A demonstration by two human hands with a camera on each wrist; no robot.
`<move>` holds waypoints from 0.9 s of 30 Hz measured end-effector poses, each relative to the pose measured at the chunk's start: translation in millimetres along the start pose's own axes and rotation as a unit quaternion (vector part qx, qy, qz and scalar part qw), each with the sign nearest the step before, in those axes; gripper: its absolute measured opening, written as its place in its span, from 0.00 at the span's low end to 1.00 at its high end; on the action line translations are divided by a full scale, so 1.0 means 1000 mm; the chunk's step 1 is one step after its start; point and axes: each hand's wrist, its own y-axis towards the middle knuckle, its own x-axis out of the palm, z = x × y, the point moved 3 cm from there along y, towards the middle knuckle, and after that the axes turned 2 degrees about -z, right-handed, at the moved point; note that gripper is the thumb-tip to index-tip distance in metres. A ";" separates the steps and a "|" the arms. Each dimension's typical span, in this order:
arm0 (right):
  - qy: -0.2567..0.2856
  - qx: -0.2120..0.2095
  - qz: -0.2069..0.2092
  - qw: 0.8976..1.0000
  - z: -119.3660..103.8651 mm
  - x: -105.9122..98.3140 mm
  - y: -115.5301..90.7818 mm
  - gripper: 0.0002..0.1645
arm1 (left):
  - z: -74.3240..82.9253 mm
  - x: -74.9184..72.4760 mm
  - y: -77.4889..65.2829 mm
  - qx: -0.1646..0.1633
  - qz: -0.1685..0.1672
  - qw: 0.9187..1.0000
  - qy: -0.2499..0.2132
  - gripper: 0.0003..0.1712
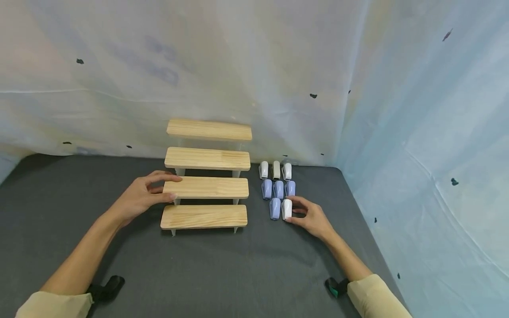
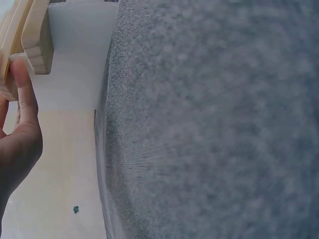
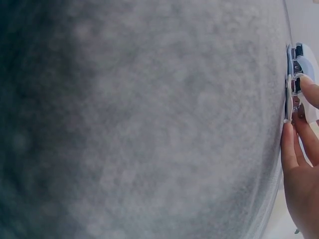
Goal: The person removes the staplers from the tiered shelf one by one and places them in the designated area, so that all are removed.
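Note:
My left hand [image 1: 137,196] pinches the left end of a wooden board [image 1: 210,187], second from the front on a stepped display rack. In the left wrist view, the thumb [image 2: 25,89] presses on that board's edge. My right hand [image 1: 312,216] has thumb and fingers around the sides of a white mini stapler [image 1: 286,210] at the front right of a small group. Beside it stands a lilac mini stapler [image 1: 275,208]. The right wrist view has the gripped stapler [image 3: 310,110] low on the table, partly covered by the fingers.
Behind these lie a row of lilac staplers [image 1: 278,190] and a row of white and beige ones [image 1: 276,170]. The rack's front board [image 1: 203,217] and top board [image 1: 208,130] stand on pale legs. A dark grey table [image 1: 222,274] meets hanging sheets [image 1: 421,145] behind and right.

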 end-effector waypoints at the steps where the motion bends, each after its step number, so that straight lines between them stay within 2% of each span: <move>1: 0.002 0.000 0.000 1.000 0.001 0.000 0.001 0.36 | 0.000 0.000 0.000 0.000 0.001 1.000 0.000 0.31; 14: 0.010 -0.002 0.002 1.000 -0.001 -0.001 0.003 0.37 | -0.005 -0.002 -0.007 0.013 0.010 1.000 -0.009 0.30; 19: 0.033 -0.011 0.011 0.999 0.000 -0.007 0.003 0.35 | -0.002 -0.007 -0.013 0.031 0.036 0.998 0.031 0.29; 23: 0.042 -0.020 0.020 0.999 0.010 -0.012 0.003 0.33 | -0.003 -0.012 -0.019 0.025 0.056 0.997 0.055 0.29; 27: 0.003 -0.019 0.041 0.999 0.025 -0.018 0.005 0.31 | -0.005 -0.016 -0.024 0.028 0.063 0.996 0.063 0.29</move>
